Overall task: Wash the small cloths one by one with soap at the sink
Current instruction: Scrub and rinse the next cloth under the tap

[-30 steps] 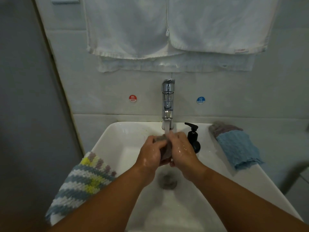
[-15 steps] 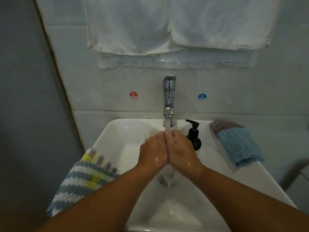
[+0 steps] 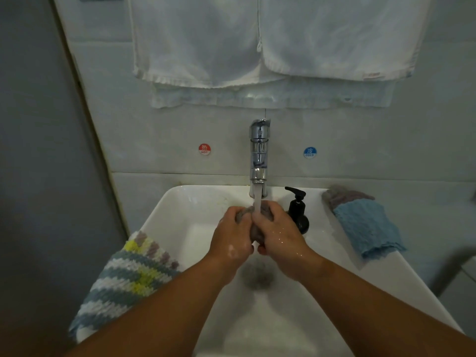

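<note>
Cloth mostly under curled fingers

Two white towels hang side by side on the pale tiled wall, the left towel and the right towel meeting at a narrow vertical gap. A small tag shows near the right towel's lower hem. Behind and just below them hangs a third, thinner white towel, its hem peeking out under both. Lower on the tiles sit two round stickers well apart: a red one marked HOT to the left, a blue one marked COLD to the right. A plain grey panel fills the left side, edged by a slanting pale trim. A dark blurred shape sits at the right edge
</note>
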`<state>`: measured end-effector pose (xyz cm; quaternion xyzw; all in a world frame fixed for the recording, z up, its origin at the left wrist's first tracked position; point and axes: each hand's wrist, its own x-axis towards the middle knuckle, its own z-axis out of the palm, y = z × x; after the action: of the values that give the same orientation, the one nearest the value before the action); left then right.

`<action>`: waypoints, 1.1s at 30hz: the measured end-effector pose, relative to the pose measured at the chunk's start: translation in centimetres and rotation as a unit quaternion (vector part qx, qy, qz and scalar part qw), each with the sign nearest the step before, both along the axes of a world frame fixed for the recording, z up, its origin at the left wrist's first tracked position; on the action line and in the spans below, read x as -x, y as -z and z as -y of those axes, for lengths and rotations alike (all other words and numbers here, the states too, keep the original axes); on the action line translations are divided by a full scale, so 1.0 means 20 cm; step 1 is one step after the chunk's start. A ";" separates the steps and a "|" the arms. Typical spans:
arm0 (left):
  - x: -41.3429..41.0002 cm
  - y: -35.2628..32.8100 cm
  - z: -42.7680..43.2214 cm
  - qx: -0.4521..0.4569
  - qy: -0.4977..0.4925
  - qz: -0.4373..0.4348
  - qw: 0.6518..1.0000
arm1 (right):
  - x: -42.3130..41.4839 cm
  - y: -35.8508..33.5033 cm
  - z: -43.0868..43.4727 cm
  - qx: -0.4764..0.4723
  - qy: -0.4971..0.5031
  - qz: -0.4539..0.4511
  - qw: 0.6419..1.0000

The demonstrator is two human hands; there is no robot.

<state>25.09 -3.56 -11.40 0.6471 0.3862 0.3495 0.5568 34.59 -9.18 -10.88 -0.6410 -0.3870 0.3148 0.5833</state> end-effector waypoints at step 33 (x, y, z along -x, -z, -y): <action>0.14 -0.13 0.01 -0.050 0.089 -0.016 0.995 | -0.03 -0.13 0.12 0.003 -0.060 -0.062 0.996</action>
<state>22.37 -3.85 -8.77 0.7118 0.3178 0.3068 0.5461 35.26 -11.58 -8.28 -0.5972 -0.3871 0.3898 0.5844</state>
